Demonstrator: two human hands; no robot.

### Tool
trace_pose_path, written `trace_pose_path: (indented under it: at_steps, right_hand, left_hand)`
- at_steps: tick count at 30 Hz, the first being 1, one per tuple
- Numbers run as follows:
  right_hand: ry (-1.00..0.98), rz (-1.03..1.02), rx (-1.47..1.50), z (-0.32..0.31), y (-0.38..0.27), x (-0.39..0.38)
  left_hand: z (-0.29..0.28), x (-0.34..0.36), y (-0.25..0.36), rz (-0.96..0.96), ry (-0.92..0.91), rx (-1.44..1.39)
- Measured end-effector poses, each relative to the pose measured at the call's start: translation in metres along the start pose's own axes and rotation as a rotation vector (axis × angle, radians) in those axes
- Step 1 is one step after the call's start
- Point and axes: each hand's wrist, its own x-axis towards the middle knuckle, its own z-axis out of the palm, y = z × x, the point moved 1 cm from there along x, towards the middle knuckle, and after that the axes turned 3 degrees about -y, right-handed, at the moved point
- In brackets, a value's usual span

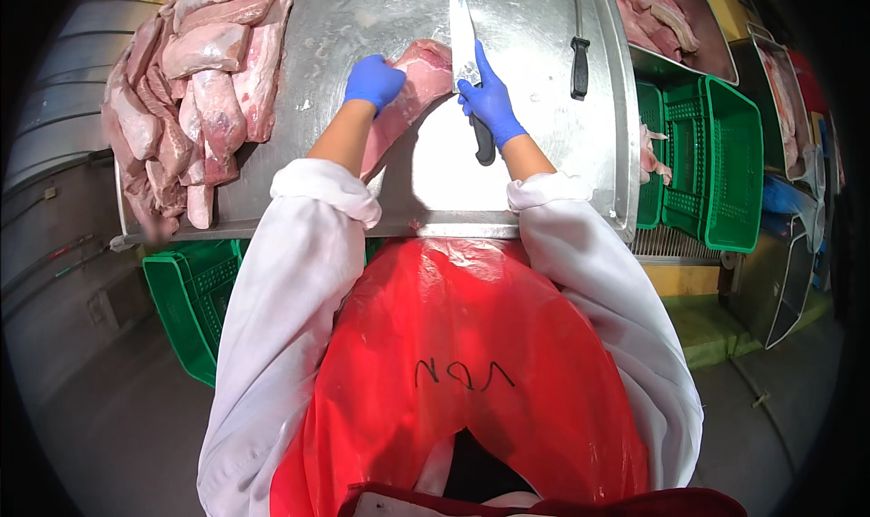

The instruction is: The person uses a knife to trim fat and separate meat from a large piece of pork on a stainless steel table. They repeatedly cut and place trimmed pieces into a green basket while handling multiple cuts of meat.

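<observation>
My left hand (375, 82), in a blue glove, is closed on the left edge of a long piece of raw meat (419, 89) that lies on the metal table (362, 9). In my right hand (490, 102), also blue-gloved, is a knife (462, 37) with a wide blade and a black handle. Its blade points away from me, just right of the meat's far end. The forefinger stretches up along the blade while the other fingers close round the grip. The left fingertips are partly hidden against the meat.
A heap of meat slabs (204, 91) covers the table's left side. Toward the right edge lies a sharpening steel (580, 64) with a black handle. Green crates (711, 164) stand at the right, another green crate (186, 309) below left. A bin of meat (675, 28) is at far right.
</observation>
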Motion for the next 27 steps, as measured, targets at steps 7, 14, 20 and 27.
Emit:
trace_pose_path:
  at_steps: [7,14,20,27]
  right_hand:
    - [-0.381,0.091,-0.115,0.037,-0.008,0.006]
    - [-0.598,0.159,-0.342,-0.002,-0.007,-0.060]
    - [-0.547,0.129,-0.234,0.028,-0.023,-0.047]
    - [-0.511,0.196,-0.313,0.045,-0.037,-0.056]
  left_hand:
    - [0.002,0.001,-0.009,0.056,0.007,-0.148]
    - [-0.015,0.010,-0.013,0.139,-0.073,-0.175]
    - [-0.031,0.014,-0.010,0.177,-0.158,-0.144]
    - [-0.045,0.013,-0.006,0.265,-0.229,-0.283]
